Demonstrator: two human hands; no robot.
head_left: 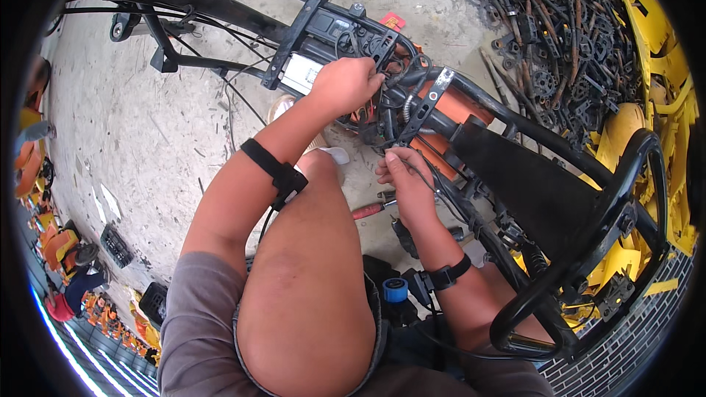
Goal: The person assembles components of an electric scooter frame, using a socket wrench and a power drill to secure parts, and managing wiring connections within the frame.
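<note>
A black tubular vehicle frame [507, 114] lies across in front of me, with a tangle of black wires [397, 66] at its middle. My left hand [346, 87] is closed like a fist at the left side of this tangle, beside a silver box [300, 72]. What its fingers hold is hidden. Lower and to the right, my right hand [409, 182] pinches a thin black cable [425, 167] below a drilled cross bracket [430, 105]. Under the frame bars an orange part [462, 108] shows. A tool with a red handle [368, 210] lies on the floor near my right hand.
Rusty and black metal parts [548, 29] are heaped at the back right, beside yellow panels [662, 51]. A black bent-tube loop [651, 169] rises at the right. Black crates [116, 244] stand on the floor at left, and a person [77, 287] is beyond them.
</note>
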